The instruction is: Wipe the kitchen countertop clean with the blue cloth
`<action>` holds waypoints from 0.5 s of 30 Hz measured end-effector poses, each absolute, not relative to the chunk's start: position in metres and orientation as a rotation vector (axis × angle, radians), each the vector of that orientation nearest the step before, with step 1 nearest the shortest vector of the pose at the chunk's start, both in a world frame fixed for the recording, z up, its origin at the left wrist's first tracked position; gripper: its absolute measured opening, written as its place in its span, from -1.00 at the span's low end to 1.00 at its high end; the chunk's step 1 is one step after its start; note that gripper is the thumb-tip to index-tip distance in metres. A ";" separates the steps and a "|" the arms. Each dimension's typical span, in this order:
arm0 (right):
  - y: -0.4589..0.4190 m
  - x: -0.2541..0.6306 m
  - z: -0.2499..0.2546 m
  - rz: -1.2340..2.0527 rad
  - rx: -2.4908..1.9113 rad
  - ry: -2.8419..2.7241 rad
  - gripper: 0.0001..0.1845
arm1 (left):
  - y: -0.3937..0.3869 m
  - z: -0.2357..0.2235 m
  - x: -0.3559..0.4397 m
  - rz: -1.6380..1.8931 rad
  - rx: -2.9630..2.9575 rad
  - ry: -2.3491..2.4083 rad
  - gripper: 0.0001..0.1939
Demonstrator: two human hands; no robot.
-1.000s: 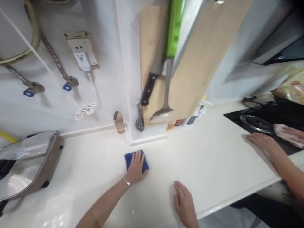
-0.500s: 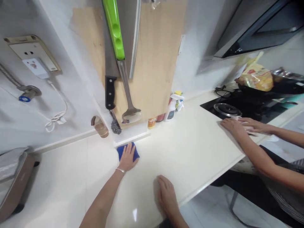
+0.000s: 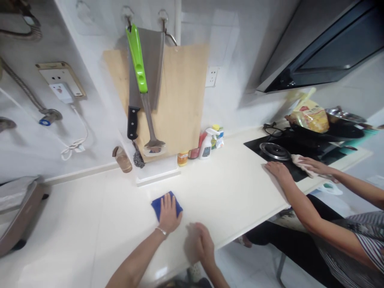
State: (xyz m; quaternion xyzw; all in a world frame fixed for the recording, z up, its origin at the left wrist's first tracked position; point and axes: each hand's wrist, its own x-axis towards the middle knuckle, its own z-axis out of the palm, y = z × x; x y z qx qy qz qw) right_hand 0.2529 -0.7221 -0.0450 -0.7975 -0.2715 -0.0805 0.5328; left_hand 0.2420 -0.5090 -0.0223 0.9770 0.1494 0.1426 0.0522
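Observation:
My left hand (image 3: 170, 216) lies flat with its fingers stretched out over a folded blue cloth (image 3: 156, 205), pressing it onto the white countertop (image 3: 126, 224). A thin bracelet circles that wrist. Nearer the counter's front edge is my right hand (image 3: 205, 242), its fingers together and loosely curled, with nothing seen in it. Whether it touches the counter I cannot tell. Behind the cloth, a white ledge (image 3: 159, 178) runs below a hanging wooden cutting board (image 3: 181, 96). In front of the board hang a green-handled ladle (image 3: 147, 108) and a cleaver (image 3: 150, 64).
At right, a co-worker's hand holds a pale rag (image 3: 301, 165) at the black cooktop (image 3: 255, 149); the other rests on the counter. A spray bottle (image 3: 206, 146), an orange-labelled jar (image 3: 182, 159) and a brown bottle (image 3: 123, 160) line the wall. A brown-sided appliance (image 3: 21, 220) sits left.
My left hand has drawn the blue cloth away from the ledge, toward the front edge. My right hand has turned slightly. The view has shifted, and the co-worker's hands have moved apart.

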 end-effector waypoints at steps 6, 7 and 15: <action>-0.738 0.305 -0.005 -0.379 -1.950 -0.659 -0.54 | -0.591 -0.015 0.261 0.343 2.798 0.330 -0.19; -0.733 0.311 0.002 -0.386 -1.960 -0.739 -0.53 | -0.591 -0.012 0.253 0.339 2.776 0.272 -0.25; -0.663 0.317 0.018 -0.089 -2.154 -1.601 -0.43 | -0.503 -0.009 0.081 0.617 2.767 0.729 -0.44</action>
